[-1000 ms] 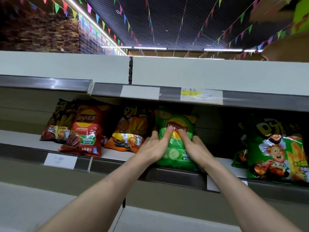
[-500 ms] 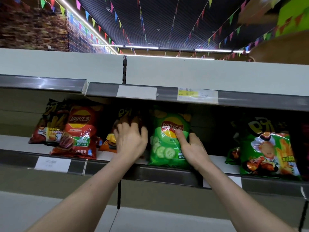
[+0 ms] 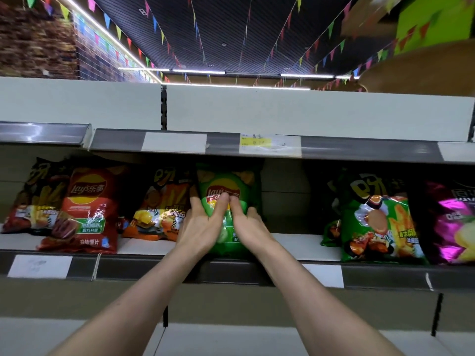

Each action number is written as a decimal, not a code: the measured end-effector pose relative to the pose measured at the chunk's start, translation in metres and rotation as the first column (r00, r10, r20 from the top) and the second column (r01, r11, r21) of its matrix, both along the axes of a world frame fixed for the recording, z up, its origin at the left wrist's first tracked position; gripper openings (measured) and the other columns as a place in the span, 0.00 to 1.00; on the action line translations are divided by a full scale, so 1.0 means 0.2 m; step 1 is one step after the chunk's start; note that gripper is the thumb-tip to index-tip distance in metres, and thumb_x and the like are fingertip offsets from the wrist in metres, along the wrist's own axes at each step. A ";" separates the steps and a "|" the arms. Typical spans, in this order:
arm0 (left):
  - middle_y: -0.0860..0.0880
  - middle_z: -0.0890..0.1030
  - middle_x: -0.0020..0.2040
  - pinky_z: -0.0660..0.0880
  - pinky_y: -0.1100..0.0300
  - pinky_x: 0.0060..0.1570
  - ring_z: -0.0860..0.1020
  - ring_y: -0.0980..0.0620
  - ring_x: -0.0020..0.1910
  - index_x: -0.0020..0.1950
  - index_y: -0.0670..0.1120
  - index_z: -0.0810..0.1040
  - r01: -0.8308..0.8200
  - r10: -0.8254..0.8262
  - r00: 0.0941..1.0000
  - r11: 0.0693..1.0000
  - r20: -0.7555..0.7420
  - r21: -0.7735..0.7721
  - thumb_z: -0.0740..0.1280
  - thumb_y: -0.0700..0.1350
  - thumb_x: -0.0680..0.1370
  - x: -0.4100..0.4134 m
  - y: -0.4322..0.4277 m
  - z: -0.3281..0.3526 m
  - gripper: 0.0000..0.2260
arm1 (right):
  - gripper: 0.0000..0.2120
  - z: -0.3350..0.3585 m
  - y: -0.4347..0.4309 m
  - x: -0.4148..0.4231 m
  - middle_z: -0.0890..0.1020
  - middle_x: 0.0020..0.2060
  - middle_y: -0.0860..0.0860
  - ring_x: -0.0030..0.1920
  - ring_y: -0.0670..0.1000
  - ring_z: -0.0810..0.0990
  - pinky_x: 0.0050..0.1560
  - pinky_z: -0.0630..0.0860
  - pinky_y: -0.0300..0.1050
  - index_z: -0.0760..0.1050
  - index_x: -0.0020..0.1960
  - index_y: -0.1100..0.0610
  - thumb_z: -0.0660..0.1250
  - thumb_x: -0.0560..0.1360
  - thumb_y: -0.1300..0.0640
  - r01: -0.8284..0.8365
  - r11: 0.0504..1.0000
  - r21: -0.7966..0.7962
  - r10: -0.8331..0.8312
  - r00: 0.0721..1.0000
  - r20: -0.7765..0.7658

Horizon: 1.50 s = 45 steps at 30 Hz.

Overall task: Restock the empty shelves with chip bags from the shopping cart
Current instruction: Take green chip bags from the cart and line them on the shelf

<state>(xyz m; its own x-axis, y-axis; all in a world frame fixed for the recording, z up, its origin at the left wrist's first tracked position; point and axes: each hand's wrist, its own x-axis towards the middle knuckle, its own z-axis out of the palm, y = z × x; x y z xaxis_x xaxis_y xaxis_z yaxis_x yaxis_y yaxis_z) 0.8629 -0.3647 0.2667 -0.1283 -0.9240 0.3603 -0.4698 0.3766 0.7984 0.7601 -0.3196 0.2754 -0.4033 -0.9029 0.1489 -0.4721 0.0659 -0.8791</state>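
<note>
Pressing flat against a green chip bag [image 3: 226,194], both hands rest on its front face, seen from a head-worn camera looking up at a store shelf [image 3: 144,246]. The left hand [image 3: 203,224] and the right hand [image 3: 248,224] lie side by side, fingers spread and straight, fingertips nearly meeting over the bag's red and yellow logo. Neither grip is closed around anything; the palms are open against the foil, probably to stand the bag upright and push it back so its front faces the aisle.

The green chip bag stands on the shelf, its lower edge at the front lip. All other places here are given from this bag. Just to its left, touching or nearly so, leans an orange and black chip bag [image 3: 159,209], partly behind the left hand. Further left stands a red chip bag [image 3: 87,209], with a dark bag [image 3: 38,196] behind it and beyond. To the right of the green bag is a bare stretch of shelf, likely room for more stock. Past that gap stands a green and black snack bag [image 3: 377,222], and beyond it, at the picture's edge, a purple bag [image 3: 449,222].

Above the green bag runs the upper shelf's price rail [image 3: 334,150], carrying a blank white label and a yellow tag [image 3: 255,143]. The shopping cart is not in view.
</note>
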 end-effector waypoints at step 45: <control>0.46 0.74 0.60 0.74 0.49 0.55 0.75 0.43 0.59 0.66 0.50 0.74 -0.580 0.637 0.649 0.768 0.416 -0.271 0.63 0.45 0.78 0.64 0.66 -0.25 0.16 | 0.12 -0.20 0.32 0.48 0.79 0.54 0.54 0.56 0.57 0.77 0.52 0.74 0.49 0.79 0.58 0.55 0.60 0.79 0.57 -0.684 0.705 -0.188 0.310 0.535 -0.786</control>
